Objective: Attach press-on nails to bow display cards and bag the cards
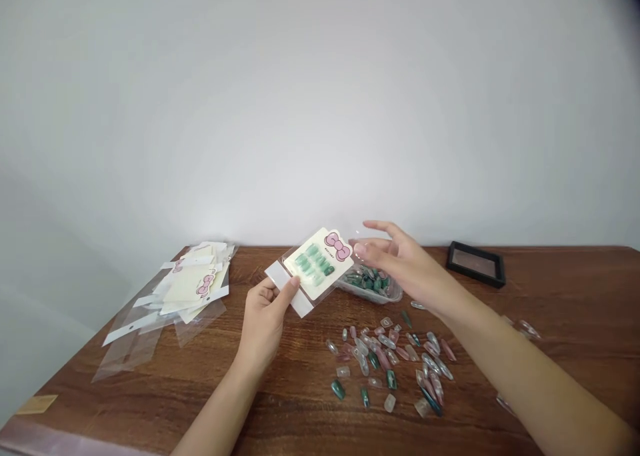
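Observation:
My left hand grips a clear plastic sleeve by its white-banded end, thumb on top. Inside it lies a cream card with a pink bow print, bearing rows of green press-on nails; one is darker than the others. At the card's bow end is my right hand, fingers apart, with the thumb tip close to the card's corner. Whether it touches the clear film there I cannot tell. Behind and below the hands, a clear plastic tub of dark green nails is partly hidden.
Loose press-on nails in green, pink and clear lie scattered on the wooden table. At the left sits a pile of bow-print cards and clear sleeves. A black-framed box stands at the back right, near the pale wall.

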A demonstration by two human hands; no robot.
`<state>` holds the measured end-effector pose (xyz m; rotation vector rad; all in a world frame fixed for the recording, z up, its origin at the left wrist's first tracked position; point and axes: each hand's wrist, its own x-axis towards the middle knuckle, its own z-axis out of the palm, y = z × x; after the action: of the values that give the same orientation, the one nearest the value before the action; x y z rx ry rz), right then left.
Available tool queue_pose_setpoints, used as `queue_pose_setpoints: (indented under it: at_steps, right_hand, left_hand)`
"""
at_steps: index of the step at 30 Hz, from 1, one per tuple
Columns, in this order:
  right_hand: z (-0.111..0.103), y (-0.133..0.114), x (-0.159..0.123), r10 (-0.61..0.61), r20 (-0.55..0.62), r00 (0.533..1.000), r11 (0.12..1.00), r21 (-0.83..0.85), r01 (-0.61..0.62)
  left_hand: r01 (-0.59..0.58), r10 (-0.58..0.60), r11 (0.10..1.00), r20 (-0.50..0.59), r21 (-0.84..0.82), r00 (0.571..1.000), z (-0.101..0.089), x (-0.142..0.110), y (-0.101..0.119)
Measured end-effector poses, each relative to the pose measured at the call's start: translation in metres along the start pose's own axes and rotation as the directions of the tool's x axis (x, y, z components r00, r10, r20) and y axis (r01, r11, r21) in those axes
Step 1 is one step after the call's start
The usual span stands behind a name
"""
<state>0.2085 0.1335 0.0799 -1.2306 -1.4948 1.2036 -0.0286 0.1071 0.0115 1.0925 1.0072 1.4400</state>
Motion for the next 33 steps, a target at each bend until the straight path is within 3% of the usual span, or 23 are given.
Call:
queue_pose_setpoints:
  at_steps: [3, 6, 12, 16, 20, 24, 33]
  right_hand:
    - [0.007, 0.015, -0.008, 0.069, 0.037, 0.997, 0.989, 0.131, -0.073]
    - [0.010, 0.028, -0.017, 0.035, 0.028, 0.999, 0.970, 0.238, -0.040]
    - [-0.005, 0.045, -0.032, 0.029, -0.084, 0.996, 0.974, 0.227, -0.009]
    - [-0.011, 0.049, -0.047, 0.074, 0.087, 0.993, 0.982, 0.169, -0.088]
    - [-0.002, 0.049, -0.059, 0.078, 0.233, 0.969, 0.986, 0.128, -0.110]
    - [0.006, 0.049, -0.064, 0.068, 0.234, 0.970, 0.991, 0.098, -0.093]
    - [0.008, 0.049, -0.067, -0.011, 0.151, 0.988, 1.000, -0.015, 0.014]
  left_hand:
    - [0.014, -0.015, 1.000, 0.030, 0.019, 0.999, 0.003, -0.003, -0.001]
    - [0.031, -0.034, 0.998, 0.071, 0.051, 0.997, 0.007, -0.005, -0.002]
    - [0.092, -0.111, 0.992, 0.250, 0.086, 0.962, 0.012, -0.009, 0.004]
    - [0.118, -0.142, 0.989, 0.319, 0.094, 0.937, 0.006, -0.012, 0.010]
    - [0.133, -0.222, 0.966, 0.445, 0.223, 0.867, 0.004, -0.015, 0.009]
    - [0.144, -0.270, 0.940, 0.417, 0.309, 0.868, 0.006, -0.017, 0.005]
    - [0.132, -0.252, 0.944, 0.402, 0.303, 0.880, 0.008, -0.015, 0.008]
